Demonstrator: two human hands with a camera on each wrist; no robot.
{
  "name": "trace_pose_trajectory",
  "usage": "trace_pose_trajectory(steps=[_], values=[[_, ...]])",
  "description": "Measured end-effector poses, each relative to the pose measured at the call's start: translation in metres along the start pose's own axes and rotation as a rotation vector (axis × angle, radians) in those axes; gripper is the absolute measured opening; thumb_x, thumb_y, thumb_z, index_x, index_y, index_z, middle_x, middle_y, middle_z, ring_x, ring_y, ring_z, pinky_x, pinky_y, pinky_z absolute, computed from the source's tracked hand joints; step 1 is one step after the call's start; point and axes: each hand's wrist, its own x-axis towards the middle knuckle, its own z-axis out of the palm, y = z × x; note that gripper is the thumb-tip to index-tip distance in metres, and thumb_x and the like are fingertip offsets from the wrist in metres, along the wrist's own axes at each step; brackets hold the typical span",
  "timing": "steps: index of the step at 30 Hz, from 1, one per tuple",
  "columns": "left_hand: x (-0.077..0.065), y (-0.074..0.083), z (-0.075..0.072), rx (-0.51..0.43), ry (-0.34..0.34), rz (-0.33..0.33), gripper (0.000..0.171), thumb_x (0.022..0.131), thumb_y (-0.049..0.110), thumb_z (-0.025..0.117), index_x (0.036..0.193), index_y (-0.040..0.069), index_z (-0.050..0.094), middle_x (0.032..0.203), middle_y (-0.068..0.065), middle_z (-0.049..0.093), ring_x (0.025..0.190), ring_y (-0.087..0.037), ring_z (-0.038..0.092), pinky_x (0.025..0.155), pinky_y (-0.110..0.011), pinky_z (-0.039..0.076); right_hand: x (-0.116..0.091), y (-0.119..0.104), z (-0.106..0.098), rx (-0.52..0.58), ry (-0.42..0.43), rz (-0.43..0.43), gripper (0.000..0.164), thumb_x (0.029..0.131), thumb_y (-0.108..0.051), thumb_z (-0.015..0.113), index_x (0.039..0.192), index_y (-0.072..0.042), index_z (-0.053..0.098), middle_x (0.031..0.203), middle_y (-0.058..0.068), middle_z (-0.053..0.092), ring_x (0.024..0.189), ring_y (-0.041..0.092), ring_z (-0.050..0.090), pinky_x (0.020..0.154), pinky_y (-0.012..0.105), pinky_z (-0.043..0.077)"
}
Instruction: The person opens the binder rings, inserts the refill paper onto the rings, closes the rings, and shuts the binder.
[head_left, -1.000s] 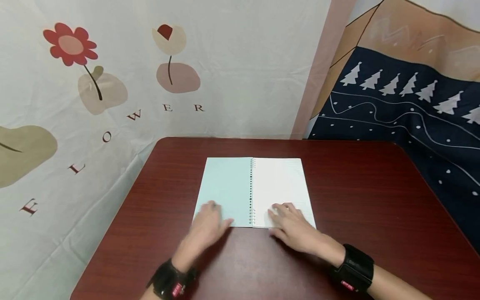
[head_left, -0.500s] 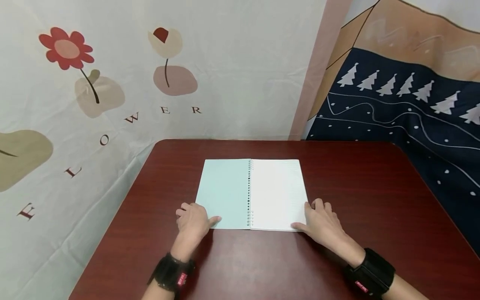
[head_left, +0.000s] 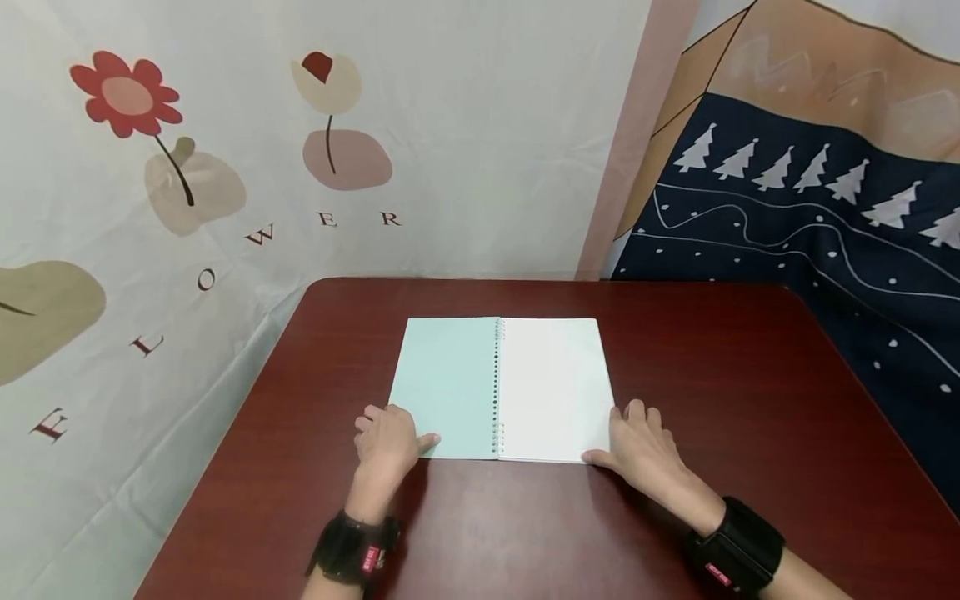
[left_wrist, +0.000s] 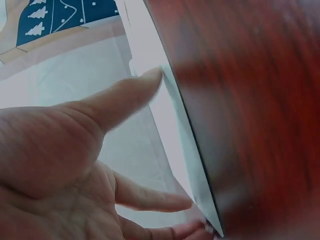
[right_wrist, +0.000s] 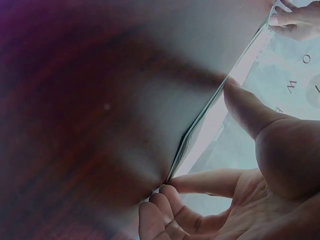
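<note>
A spiral notebook (head_left: 555, 387) lies open on the table, pale green inner cover on the left, white page on the right, its coil running down the middle. My left hand (head_left: 387, 439) holds its near left corner, thumb at the front edge and other fingers along the side. At the near right corner, my right hand (head_left: 643, 446) grips in the same way. The left wrist view shows the thumb touching the notebook's edge (left_wrist: 172, 117). In the right wrist view, thumb and fingers span the corner of the stacked pages (right_wrist: 205, 117).
The dark red wooden table (head_left: 495, 533) surrounds the notebook on all sides. Behind it hangs a white cloth (head_left: 480, 167) printed with flowers and letters. A navy cloth (head_left: 817, 225) with white trees hangs at the right. Each wrist wears a black band (head_left: 738, 546).
Both hands have moved outward from over the pages to the notebook's near corners. Over the last half second they stay nearly still there, and the notebook lies as before.
</note>
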Motion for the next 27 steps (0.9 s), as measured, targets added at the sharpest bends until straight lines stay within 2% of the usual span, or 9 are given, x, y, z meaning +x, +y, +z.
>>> trace_pose_trajectory(steps=[3,6,8,12,17,22,24,27], values=[[0.001,0.002,0.001,0.029,0.023,0.154,0.09,0.074,0.057,0.077,0.121,-0.016,0.053,0.119,-0.036,0.045,0.11,-0.051,0.043,0.082,-0.053,0.047,0.003,0.001,-0.004,-0.01,0.004,-0.009,0.08,0.071,-0.047,0.083,0.109,0.019,0.059,0.08,0.018,0.041,0.068,0.03,0.04,0.043,0.032,0.037],[0.006,0.007,0.003,0.047,0.036,0.345,0.088,0.076,0.058,0.076,0.132,-0.006,0.052,0.144,-0.03,0.034,0.13,-0.054,0.028,0.094,-0.058,0.04,0.007,0.002,-0.007,-0.013,0.013,-0.009,0.08,0.072,-0.047,0.083,0.11,0.018,0.059,0.081,0.019,0.042,0.069,0.032,0.04,0.044,0.033,0.037],[0.009,0.011,0.003,0.061,0.029,0.442,0.087,0.076,0.057,0.075,0.136,0.0,0.051,0.151,-0.024,0.029,0.134,-0.054,0.023,0.097,-0.06,0.037,0.008,0.002,-0.008,-0.014,0.015,-0.01,0.079,0.072,-0.047,0.082,0.109,0.018,0.059,0.081,0.019,0.042,0.069,0.032,0.04,0.044,0.033,0.037],[0.012,0.017,0.006,0.133,0.011,0.559,0.085,0.075,0.058,0.073,0.138,0.006,0.051,0.152,-0.017,0.032,0.133,-0.049,0.032,0.093,-0.058,0.042,0.006,0.002,-0.007,-0.009,0.009,-0.009,0.078,0.072,-0.048,0.082,0.109,0.018,0.06,0.081,0.018,0.042,0.069,0.032,0.041,0.043,0.033,0.036],[0.009,0.02,0.013,0.212,0.01,0.627,0.078,0.075,0.049,0.071,0.136,0.005,0.051,0.144,-0.016,0.043,0.123,-0.049,0.045,0.078,-0.051,0.052,0.003,0.001,-0.004,-0.01,0.006,-0.016,0.078,0.072,-0.048,0.082,0.107,0.018,0.06,0.079,0.017,0.041,0.068,0.031,0.041,0.042,0.032,0.036],[0.005,0.02,0.017,0.263,0.058,0.658,0.07,0.073,0.031,0.067,0.135,0.003,0.05,0.136,-0.017,0.047,0.116,-0.047,0.05,0.07,-0.048,0.054,0.001,0.0,-0.003,-0.012,0.006,-0.009,0.074,0.071,-0.047,0.083,0.102,0.016,0.061,0.079,0.017,0.041,0.068,0.031,0.042,0.042,0.033,0.038],[0.002,0.018,0.016,0.254,0.067,0.652,0.07,0.072,0.027,0.065,0.135,0.001,0.048,0.133,-0.018,0.047,0.114,-0.043,0.05,0.07,-0.047,0.052,0.001,-0.001,-0.004,-0.009,-0.006,-0.002,0.075,0.072,-0.047,0.082,0.104,0.017,0.061,0.08,0.018,0.042,0.069,0.032,0.042,0.043,0.034,0.039],[-0.001,0.012,0.015,0.22,0.057,0.603,0.074,0.072,0.027,0.063,0.139,0.001,0.046,0.132,-0.019,0.046,0.116,-0.038,0.047,0.077,-0.053,0.048,0.0,-0.002,-0.004,-0.006,-0.027,0.008,0.078,0.073,-0.047,0.081,0.109,0.018,0.06,0.083,0.019,0.043,0.072,0.033,0.044,0.044,0.035,0.04]])
